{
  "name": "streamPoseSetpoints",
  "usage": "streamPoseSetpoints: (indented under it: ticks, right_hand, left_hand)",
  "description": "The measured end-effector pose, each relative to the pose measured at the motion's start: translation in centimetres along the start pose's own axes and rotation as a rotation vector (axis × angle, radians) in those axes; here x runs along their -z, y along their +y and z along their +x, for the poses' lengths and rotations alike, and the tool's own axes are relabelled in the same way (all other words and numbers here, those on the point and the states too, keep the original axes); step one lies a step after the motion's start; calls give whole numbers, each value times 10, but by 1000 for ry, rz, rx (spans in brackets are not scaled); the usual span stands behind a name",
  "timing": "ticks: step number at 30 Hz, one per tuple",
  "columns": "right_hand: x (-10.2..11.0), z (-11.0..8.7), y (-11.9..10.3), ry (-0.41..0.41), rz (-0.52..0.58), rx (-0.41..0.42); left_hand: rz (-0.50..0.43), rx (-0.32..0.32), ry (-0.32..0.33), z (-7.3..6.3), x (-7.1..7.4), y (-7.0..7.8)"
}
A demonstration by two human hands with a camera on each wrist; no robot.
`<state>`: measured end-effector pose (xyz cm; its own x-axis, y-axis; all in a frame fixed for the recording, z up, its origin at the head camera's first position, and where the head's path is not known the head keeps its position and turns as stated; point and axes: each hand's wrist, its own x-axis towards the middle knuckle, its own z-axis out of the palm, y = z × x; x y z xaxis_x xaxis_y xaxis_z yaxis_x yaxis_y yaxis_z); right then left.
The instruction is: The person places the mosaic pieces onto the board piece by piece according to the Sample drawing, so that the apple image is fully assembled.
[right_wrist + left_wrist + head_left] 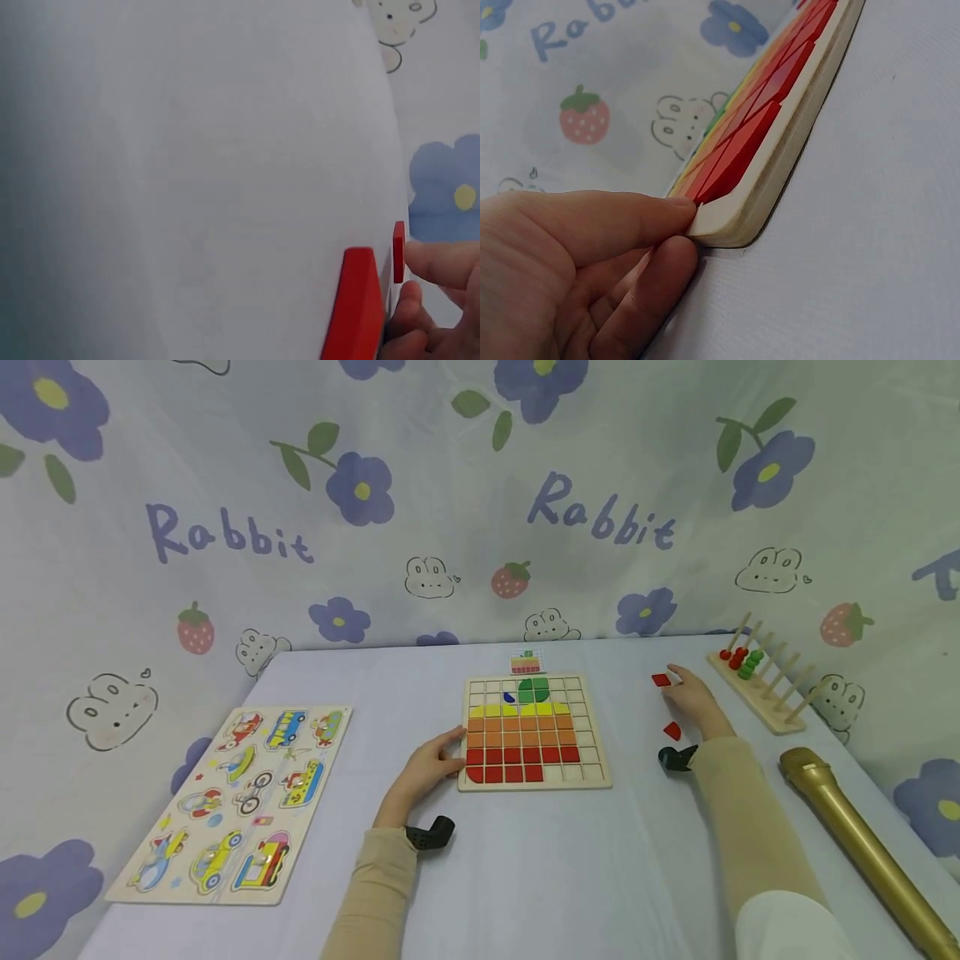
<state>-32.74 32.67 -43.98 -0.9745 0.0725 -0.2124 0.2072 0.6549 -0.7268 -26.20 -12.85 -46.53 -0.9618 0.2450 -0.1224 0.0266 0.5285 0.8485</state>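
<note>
My left hand (431, 768) grips the lower left corner of a wooden mosaic puzzle board (592, 774), thumb and finger at its edge in the left wrist view. On its grid lie rows of red, orange and yellow tiles, with green tiles (534, 691) and a small blue tile (509, 697) above. Several grid squares show bare wood. Right of the board, my right hand (692, 697) pinches a red square tile (661, 680) at its fingertips. Below that hand a red quarter-round tile (672, 730) lies on the white tablecloth; it looms close in the right wrist view.
Behind the board stands a small pattern card (527, 662). A vehicle peg puzzle (300, 752) lies at the left. At the right are a wooden peg rack (772, 706) with red and green beads, and a gold microphone (862, 843). A printed curtain hangs behind the table.
</note>
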Motion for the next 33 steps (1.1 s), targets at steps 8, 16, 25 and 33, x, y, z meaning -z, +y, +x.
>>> streamPoseSetpoints:
  ticks: [8, 16, 25, 33]
  right_hand:
    - [-1, -1, -8, -37, -237, 38]
    - [-4, -10, -7, 120, -132, 12]
    - [-4, -11, -2, 172, -52, 17]
    - [-5, -6, -5, 138, 193, -96]
  left_hand:
    - [5, -5, 1, 0, 0, 1]
    - [-1, -7, 6, 2, -1, -1]
    - [4, 1, 3, 0, -1, 1]
    - [-5, -3, 3, 0, 0, 0]
